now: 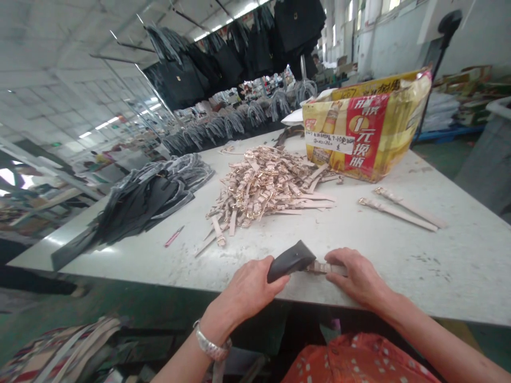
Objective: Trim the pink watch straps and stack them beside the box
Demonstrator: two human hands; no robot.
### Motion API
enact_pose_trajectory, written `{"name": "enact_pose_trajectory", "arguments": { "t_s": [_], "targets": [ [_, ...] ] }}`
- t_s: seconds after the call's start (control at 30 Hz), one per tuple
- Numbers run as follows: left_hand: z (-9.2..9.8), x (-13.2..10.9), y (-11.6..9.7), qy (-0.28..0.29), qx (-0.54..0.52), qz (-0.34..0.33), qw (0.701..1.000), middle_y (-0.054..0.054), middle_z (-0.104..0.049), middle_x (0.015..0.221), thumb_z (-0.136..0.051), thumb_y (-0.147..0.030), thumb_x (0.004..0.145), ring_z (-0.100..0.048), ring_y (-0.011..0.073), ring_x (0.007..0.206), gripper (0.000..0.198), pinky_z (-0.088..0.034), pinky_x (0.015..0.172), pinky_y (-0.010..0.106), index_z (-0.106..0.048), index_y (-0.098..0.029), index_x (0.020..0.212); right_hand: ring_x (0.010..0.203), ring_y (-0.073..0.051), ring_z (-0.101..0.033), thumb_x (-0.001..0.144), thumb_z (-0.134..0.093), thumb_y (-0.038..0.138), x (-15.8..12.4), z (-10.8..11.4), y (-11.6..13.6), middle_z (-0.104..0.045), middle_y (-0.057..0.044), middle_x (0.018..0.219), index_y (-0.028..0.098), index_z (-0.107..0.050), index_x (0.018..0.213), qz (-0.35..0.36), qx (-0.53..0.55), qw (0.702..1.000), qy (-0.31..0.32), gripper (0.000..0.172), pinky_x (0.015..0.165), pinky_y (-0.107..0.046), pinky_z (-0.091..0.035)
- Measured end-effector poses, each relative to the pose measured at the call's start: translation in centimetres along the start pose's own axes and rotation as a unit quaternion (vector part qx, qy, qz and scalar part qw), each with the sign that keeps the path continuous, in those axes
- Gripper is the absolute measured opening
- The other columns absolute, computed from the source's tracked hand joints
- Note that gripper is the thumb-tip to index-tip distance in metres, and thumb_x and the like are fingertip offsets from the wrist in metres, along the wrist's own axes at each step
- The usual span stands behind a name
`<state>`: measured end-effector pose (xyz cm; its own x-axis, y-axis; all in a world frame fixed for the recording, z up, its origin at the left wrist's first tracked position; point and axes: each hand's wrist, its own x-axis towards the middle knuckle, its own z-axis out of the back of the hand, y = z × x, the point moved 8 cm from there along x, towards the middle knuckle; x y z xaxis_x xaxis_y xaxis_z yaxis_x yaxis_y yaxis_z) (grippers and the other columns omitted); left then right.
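My left hand (249, 290) is closed around a dark tool (290, 259) with a black handle, held at the near edge of the white table (459, 255). My right hand (355, 274) presses its fingers down on a short beige strap (321, 267) that lies flat beside the tool's tip. The tool's end touches the strap. A silver bracelet sits on my left wrist.
A heap of beige straps with gold buckles (265, 186) lies mid-table. Two longer beige straps (403, 210) lie to the right. A yellow and red cardboard box (365, 127) stands behind. Black straps (147, 199) are piled at the left. Black bags (255, 48) hang overhead.
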<state>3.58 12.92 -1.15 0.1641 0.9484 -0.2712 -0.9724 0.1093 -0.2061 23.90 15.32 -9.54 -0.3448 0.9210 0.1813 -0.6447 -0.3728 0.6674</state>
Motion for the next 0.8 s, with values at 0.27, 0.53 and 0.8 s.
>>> {"name": "enact_pose_trajectory", "arguments": {
  "t_s": [0.27,0.53,0.8],
  "targets": [
    [0.4,-1.5,-3.7,0.004,0.107,-0.048,0.993,0.003,-0.066,0.076,-0.044,-0.049,0.084,-0.063,0.0225,0.072,0.030,-0.039,0.061,0.029,-0.057,-0.023,0.090,0.084,-0.020,-0.059,0.073,-0.060,0.027,0.0,-0.2,-0.7,-0.065,-0.002,0.090,0.022,-0.055,0.104,-0.029,0.051,0.998,-0.003,0.032,0.077,-0.033,-0.043],
    [-0.2,0.8,-3.5,-0.011,0.051,-0.036,0.998,0.004,-0.067,0.081,-0.044,-0.052,0.083,-0.063,0.0198,0.072,0.034,-0.038,0.058,0.026,-0.058,-0.023,0.094,0.084,-0.019,-0.060,0.068,-0.062,0.023,0.1,-0.4,-1.3,-0.066,0.001,0.088,0.024,-0.052,0.105,-0.045,0.053,0.998,0.003,0.039,0.075,-0.030,-0.041],
    [-0.2,-0.3,0.3,0.021,0.012,0.031,0.999,0.007,-0.066,0.085,-0.044,-0.054,0.082,-0.062,0.0202,0.079,0.040,-0.040,0.064,0.026,-0.060,-0.019,0.094,0.080,-0.018,-0.057,0.069,-0.060,0.022,0.1,0.1,-0.4,-0.063,0.000,0.084,0.022,-0.054,0.088,-0.024,0.023,0.999,0.007,0.020,0.072,-0.029,-0.040]
  ]
}}
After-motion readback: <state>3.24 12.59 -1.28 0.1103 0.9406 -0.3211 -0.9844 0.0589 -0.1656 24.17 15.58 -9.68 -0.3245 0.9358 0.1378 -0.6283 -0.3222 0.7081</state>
